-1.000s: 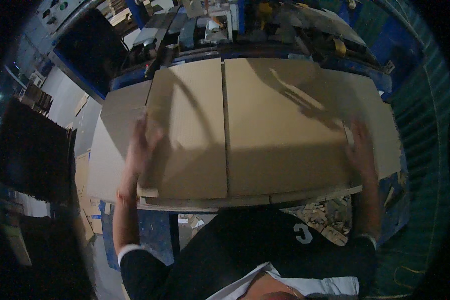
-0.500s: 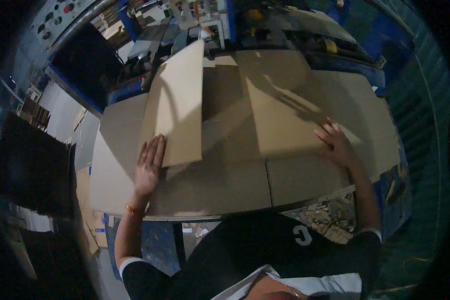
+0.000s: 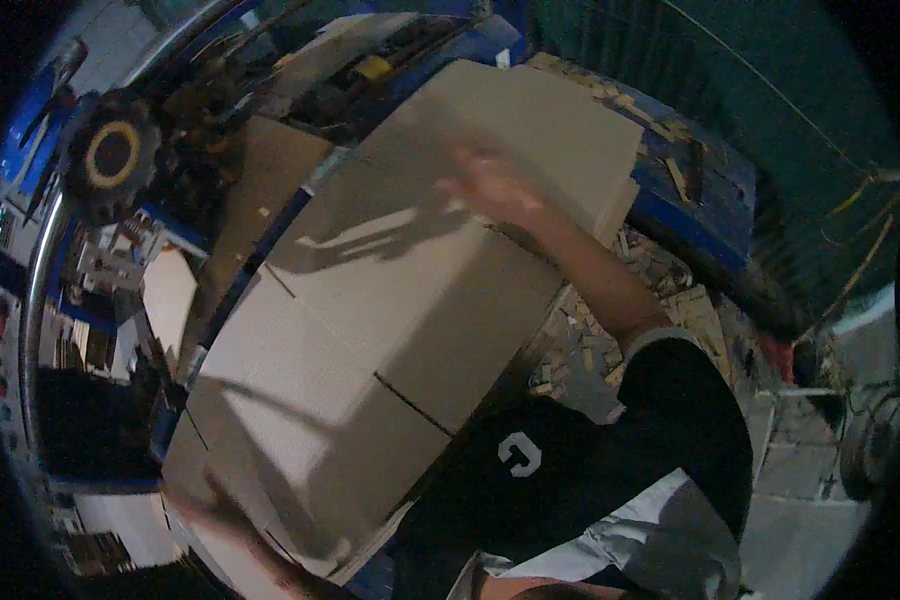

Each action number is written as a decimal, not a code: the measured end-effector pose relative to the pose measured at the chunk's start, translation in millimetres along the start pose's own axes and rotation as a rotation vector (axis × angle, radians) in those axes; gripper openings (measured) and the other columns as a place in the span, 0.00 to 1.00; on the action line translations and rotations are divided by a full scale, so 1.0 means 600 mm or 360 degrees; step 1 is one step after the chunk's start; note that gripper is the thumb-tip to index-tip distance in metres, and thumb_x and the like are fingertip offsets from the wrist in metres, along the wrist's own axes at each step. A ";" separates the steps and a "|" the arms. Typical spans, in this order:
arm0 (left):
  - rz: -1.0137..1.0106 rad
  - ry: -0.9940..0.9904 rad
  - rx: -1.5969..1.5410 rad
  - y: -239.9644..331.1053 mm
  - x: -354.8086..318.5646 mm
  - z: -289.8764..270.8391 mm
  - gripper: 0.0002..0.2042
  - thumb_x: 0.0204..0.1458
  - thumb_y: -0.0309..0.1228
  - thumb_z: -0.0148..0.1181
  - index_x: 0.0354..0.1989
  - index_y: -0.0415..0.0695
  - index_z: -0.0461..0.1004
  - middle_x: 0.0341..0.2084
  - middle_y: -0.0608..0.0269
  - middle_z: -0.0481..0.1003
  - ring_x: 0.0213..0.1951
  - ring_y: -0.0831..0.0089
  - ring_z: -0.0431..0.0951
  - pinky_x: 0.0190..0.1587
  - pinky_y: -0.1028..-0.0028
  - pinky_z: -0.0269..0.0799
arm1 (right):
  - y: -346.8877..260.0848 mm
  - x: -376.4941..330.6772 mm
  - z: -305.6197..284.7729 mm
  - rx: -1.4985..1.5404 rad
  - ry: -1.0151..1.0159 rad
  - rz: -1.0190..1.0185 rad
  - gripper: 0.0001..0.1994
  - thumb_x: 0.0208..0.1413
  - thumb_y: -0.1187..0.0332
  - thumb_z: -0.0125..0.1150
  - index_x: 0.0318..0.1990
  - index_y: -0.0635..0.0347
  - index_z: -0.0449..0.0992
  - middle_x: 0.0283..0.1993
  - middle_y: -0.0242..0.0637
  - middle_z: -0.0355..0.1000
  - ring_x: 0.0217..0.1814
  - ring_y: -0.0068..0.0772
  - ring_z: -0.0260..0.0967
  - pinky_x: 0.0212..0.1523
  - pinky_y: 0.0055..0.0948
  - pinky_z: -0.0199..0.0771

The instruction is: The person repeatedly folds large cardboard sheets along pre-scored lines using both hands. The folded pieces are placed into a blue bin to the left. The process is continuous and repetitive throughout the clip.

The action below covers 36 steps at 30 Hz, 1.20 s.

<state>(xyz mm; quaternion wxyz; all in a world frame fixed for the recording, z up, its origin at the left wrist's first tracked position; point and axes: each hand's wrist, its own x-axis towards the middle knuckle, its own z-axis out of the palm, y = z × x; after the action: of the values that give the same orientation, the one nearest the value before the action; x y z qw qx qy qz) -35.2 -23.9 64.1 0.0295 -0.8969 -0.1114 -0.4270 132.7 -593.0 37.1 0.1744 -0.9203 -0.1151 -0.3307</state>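
Note:
A broad stack of brown cardboard sheets [image 3: 340, 340], with slots cut in the edges, fills the middle of the view and lies aslant. Over its far right part is my right hand [image 3: 495, 185], blurred, its fingers apart and nothing visible in them. Whether that hand touches the top sheet I cannot tell. My left hand [image 3: 205, 505] is at the stack's near left end, smeared by motion, so its fingers are unclear. Beyond the stack, one brown cardboard piece [image 3: 270, 180] lies in the machine, and a paler cardboard piece [image 3: 170, 295] stands by it.
A machine with a dark round handwheel [image 3: 115, 155] and a metal rail [image 3: 40, 280] stands along the left. A blue bench [image 3: 705, 195] littered with cardboard strips is at the right. Cardboard scraps [image 3: 580, 345] lie heaped below the stack, and a wheeled cart [image 3: 820, 440] stands farther right.
My view has swung to the right. The two cardboard pieces by my hands have left the stack and are toward the machine. My right hand has moved across the top sheet.

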 end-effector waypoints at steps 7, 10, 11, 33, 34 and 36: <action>-0.0750 -0.0111 0.0420 -0.080 -0.209 -0.052 0.32 0.45 0.37 0.61 0.57 0.36 0.58 0.55 0.50 0.62 0.55 0.58 0.65 0.58 0.59 0.58 | 0.119 -0.172 -0.067 -0.0170 0.0090 0.1428 0.37 0.48 0.52 0.57 0.64 0.57 0.52 0.68 0.58 0.38 0.71 0.57 0.31 0.67 0.42 0.39; -0.0947 -0.0153 0.0418 -0.080 -0.243 -0.060 0.31 0.46 0.38 0.58 0.56 0.35 0.59 0.54 0.50 0.62 0.54 0.57 0.65 0.57 0.59 0.58 | 0.131 -0.168 -0.047 0.0094 0.0231 0.1332 0.39 0.45 0.51 0.58 0.64 0.58 0.52 0.67 0.59 0.39 0.71 0.57 0.32 0.68 0.43 0.38; -0.1003 -0.0158 0.0412 -0.080 -0.248 -0.067 0.30 0.46 0.39 0.58 0.56 0.35 0.59 0.54 0.50 0.63 0.54 0.57 0.65 0.57 0.58 0.58 | 0.132 -0.162 -0.044 -0.0035 0.0107 0.1461 0.39 0.45 0.51 0.58 0.64 0.58 0.52 0.68 0.58 0.39 0.71 0.58 0.32 0.68 0.44 0.38; -0.1053 0.0858 -0.1024 -0.176 -0.263 -0.125 0.20 0.53 0.36 0.51 0.49 0.33 0.65 0.43 0.53 0.70 0.45 0.65 0.70 0.46 0.66 0.69 | 0.123 0.108 -0.261 0.1331 0.0515 0.0575 0.23 0.50 0.70 0.56 0.54 0.67 0.63 0.49 0.42 0.69 0.48 0.34 0.67 0.49 0.30 0.65; -0.1139 0.0828 -0.1252 -0.190 -0.260 -0.119 0.21 0.53 0.37 0.51 0.49 0.33 0.65 0.43 0.53 0.70 0.45 0.65 0.70 0.47 0.67 0.68 | 0.090 0.089 -0.272 0.1351 0.0512 0.0350 0.23 0.50 0.70 0.56 0.54 0.67 0.63 0.51 0.43 0.68 0.51 0.33 0.66 0.51 0.30 0.63; -0.1297 0.0651 -0.1910 -0.196 -0.250 -0.123 0.21 0.52 0.37 0.51 0.49 0.33 0.66 0.42 0.54 0.71 0.45 0.67 0.70 0.47 0.69 0.67 | 0.024 0.024 -0.284 0.0808 0.0612 0.0188 0.23 0.52 0.70 0.54 0.55 0.66 0.62 0.55 0.43 0.66 0.56 0.32 0.62 0.57 0.29 0.57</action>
<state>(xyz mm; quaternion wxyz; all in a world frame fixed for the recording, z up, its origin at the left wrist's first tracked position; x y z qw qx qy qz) -209.0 53.2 -9.8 -0.6045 -0.5496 -0.1750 -0.5495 51.3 -672.5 165.5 0.4357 -0.7732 -0.1052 -0.4486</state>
